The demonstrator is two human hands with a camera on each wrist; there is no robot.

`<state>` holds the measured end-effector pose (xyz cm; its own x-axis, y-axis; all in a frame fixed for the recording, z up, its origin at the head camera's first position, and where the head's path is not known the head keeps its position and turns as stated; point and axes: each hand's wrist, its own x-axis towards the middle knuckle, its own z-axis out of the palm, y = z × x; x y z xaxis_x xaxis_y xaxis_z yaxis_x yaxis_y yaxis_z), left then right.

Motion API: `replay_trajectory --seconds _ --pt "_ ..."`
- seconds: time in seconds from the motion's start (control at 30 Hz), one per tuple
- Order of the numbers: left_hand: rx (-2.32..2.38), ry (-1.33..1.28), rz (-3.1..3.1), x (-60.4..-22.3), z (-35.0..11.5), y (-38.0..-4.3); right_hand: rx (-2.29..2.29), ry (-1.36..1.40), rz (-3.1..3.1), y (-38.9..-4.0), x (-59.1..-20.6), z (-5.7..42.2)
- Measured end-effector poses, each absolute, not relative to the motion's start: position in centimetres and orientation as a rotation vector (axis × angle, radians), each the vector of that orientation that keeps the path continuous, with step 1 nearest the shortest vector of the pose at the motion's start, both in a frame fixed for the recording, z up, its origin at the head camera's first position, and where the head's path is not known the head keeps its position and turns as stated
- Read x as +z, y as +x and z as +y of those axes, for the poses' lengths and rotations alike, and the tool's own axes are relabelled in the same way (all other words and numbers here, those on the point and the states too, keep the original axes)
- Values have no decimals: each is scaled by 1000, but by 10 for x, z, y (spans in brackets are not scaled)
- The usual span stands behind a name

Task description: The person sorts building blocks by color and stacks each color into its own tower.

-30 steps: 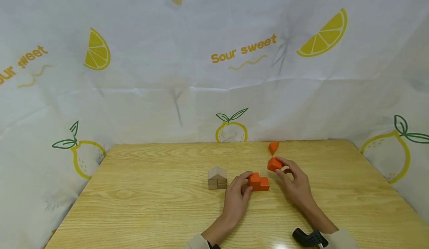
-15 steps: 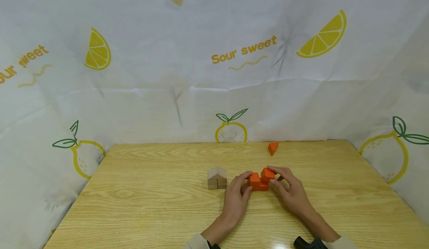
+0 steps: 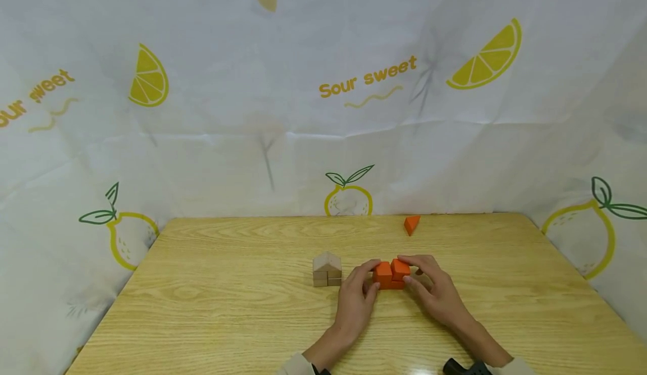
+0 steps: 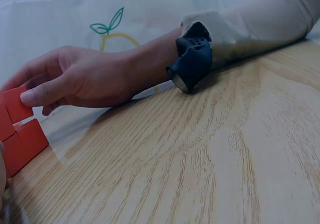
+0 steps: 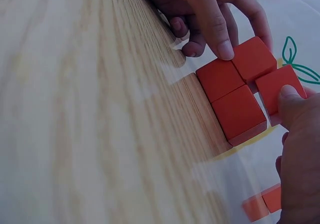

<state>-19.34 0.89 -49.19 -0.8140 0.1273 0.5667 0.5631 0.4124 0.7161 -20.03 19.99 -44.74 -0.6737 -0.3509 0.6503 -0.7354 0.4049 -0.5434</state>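
Note:
Orange-red cube blocks (image 3: pixel 382 274) stand in a compact stack on the table, two in the bottom row and one on top at the left. My left hand (image 3: pixel 354 299) steadies that left side, thumb in front and fingers behind. My right hand (image 3: pixel 438 293) pinches another orange-red cube (image 5: pixel 280 87) between thumb and fingers, over the right bottom cube (image 5: pixel 239 114). The held cube is slightly tilted, with a narrow gap to its neighbours in the right wrist view. From the left wrist, the held cube (image 4: pixel 17 104) shows under my right thumb.
A small house of plain wooden blocks (image 3: pixel 327 269) with a peaked roof stands left of my left hand. Further back on the wooden table (image 3: pixel 217 307) lies an orange triangular block (image 3: pixel 411 225). A lemon-print cloth (image 3: pixel 227 167) hangs behind the table.
My right hand has carried its cube left and down, from beside the triangular block to over the right bottom cube. The left hand has stayed at the stack.

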Motion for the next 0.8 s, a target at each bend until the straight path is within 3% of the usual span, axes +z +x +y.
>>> replay_trajectory --seconds 0.8 --pt "-1355 -604 -2217 -494 9 -195 1123 942 -2253 -201 -448 198"
